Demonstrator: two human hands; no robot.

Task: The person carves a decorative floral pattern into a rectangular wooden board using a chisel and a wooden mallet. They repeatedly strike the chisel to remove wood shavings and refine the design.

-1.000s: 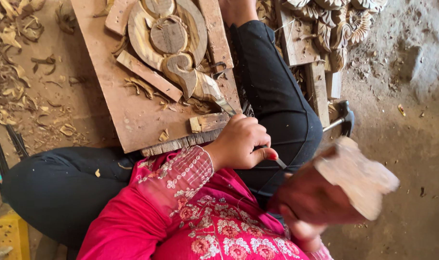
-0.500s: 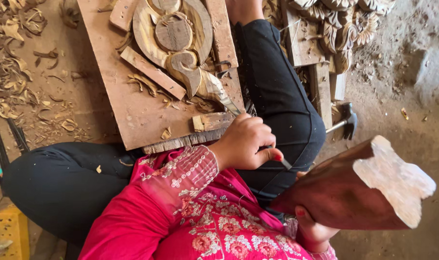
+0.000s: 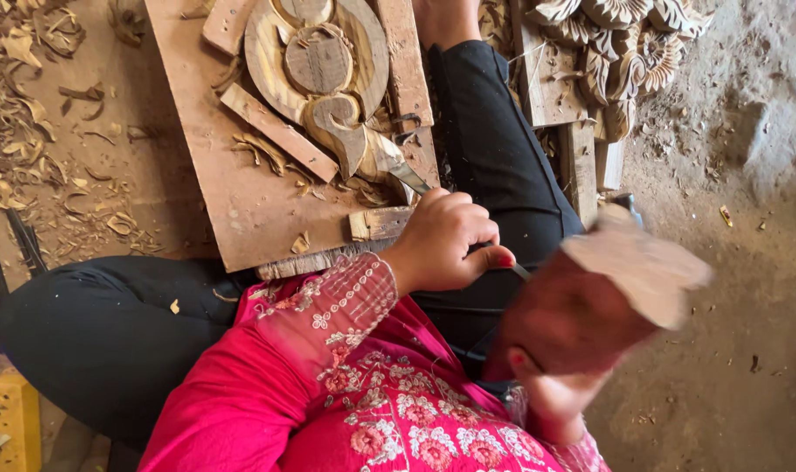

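1. The pale carved wooden piece with round curls (image 3: 324,74) lies on a flat brown wooden board (image 3: 232,192), which rests across the person's lap in black trousers.
2. The left hand (image 3: 442,240) has its fingers (image 3: 477,229) wrapped tight around a thin metal chisel (image 3: 407,177). The chisel tip touches the lower curl of the carving.
3. The right hand (image 3: 551,393) grips a heavy reddish-brown wooden mallet with a pale worn head (image 3: 603,297). Its fingers are closed around the handle. The mallet looks blurry and sits up behind the chisel's back end, close to it.
4. I think the step in hand is chipping: the chisel is set on the wood and the mallet is there to hit it.
5. The next move, I think, needs the mallet to land square on the chisel's end, not on the left hand beside it. The chisel has to stay at the same slant so it cuts only a thin bit.
6. Curly wood shavings (image 3: 31,157) lie on the ground beside the board. More carved wooden flowers (image 3: 629,44) are stacked near the far side.
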